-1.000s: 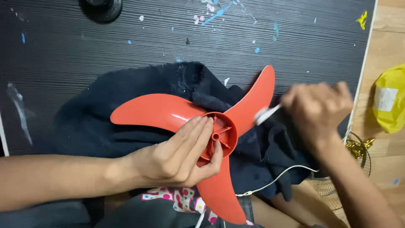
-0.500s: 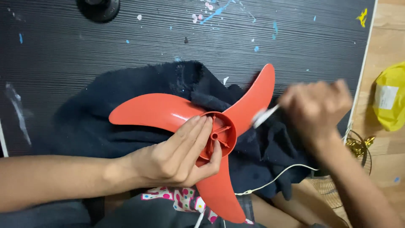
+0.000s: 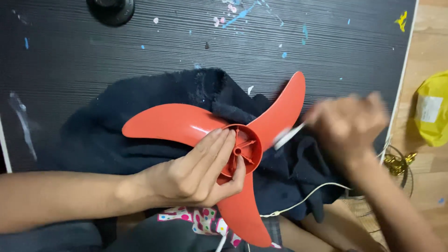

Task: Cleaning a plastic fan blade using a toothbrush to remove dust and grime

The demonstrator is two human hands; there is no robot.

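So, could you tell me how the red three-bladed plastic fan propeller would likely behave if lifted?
The red three-bladed plastic fan propeller looks thin, so probably light. Its blades hold their curve over the dark cloth, suggesting stiffness. Glossy, perhaps slippery.

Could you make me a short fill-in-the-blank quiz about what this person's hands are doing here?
The red fan blade has ___ blades.
The ___ hand presses on the fan's hub.
The fan lies on a dark ___.
The right hand holds a small ___ tool.

Missing words: three; left; cloth; white
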